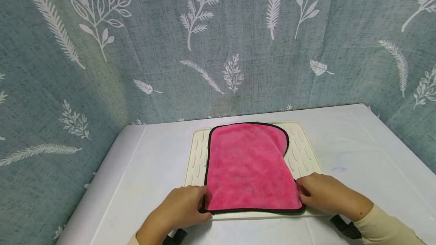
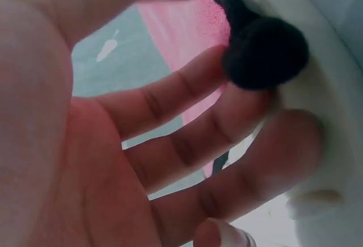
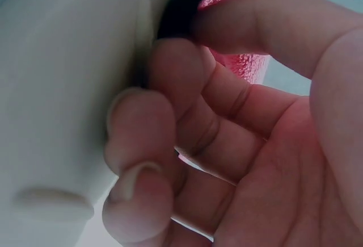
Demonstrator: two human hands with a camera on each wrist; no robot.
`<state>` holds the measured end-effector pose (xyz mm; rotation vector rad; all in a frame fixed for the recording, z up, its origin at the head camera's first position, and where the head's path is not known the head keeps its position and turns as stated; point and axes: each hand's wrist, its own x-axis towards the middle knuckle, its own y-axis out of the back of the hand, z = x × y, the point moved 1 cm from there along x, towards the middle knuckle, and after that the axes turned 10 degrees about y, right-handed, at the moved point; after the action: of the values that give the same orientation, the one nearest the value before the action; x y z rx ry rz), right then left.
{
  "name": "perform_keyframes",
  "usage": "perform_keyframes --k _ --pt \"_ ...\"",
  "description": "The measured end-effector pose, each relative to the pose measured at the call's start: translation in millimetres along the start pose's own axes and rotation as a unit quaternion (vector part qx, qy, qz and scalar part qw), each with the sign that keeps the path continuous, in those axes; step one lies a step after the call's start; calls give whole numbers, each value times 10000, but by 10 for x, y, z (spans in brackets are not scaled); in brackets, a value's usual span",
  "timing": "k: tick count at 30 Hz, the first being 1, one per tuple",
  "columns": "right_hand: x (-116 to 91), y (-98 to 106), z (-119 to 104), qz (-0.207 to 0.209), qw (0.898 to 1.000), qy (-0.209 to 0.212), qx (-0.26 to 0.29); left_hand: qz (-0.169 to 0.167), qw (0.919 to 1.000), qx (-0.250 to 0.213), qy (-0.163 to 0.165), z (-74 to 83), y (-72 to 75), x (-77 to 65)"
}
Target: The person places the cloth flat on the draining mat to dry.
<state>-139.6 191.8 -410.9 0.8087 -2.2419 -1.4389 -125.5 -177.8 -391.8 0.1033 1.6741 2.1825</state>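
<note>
A pink plush cloth (image 1: 248,162) with black edging is spread over a cream mat (image 1: 196,162) marked with raised oval ridges. Its upper right part is folded, so the right edge runs at a slant. At the near left corner my left hand (image 1: 185,205) grips the cloth; in the left wrist view the black edging (image 2: 266,54) bunches between thumb and fingers. My right hand (image 1: 327,192) pinches the near right corner. In the right wrist view, thumb and curled fingers (image 3: 176,76) meet at the dark edging, close against the mat.
The mat lies on a white-covered table (image 1: 150,169). Behind and to the left hangs a blue-grey curtain (image 1: 163,67) with white leaf prints. Dark straps (image 1: 345,228) show at both wrists, below light sleeves.
</note>
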Motion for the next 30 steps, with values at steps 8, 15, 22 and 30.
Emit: perform_keyframes --k 8,15,22,30 --pt "-30 7 -27 -104 9995 -231 -189 -251 9993 -210 -160 -22 -11 20" --pt "-43 10 -51 38 9981 -380 -473 -327 9992 -208 -113 -16 -6 39" --pt "-25 -14 -39 -14 9999 129 -5 -213 9994 -147 -234 27 -17 49" --pt "-4 -59 -86 82 9996 275 -20 29 9995 34 -300 23 -62 49"
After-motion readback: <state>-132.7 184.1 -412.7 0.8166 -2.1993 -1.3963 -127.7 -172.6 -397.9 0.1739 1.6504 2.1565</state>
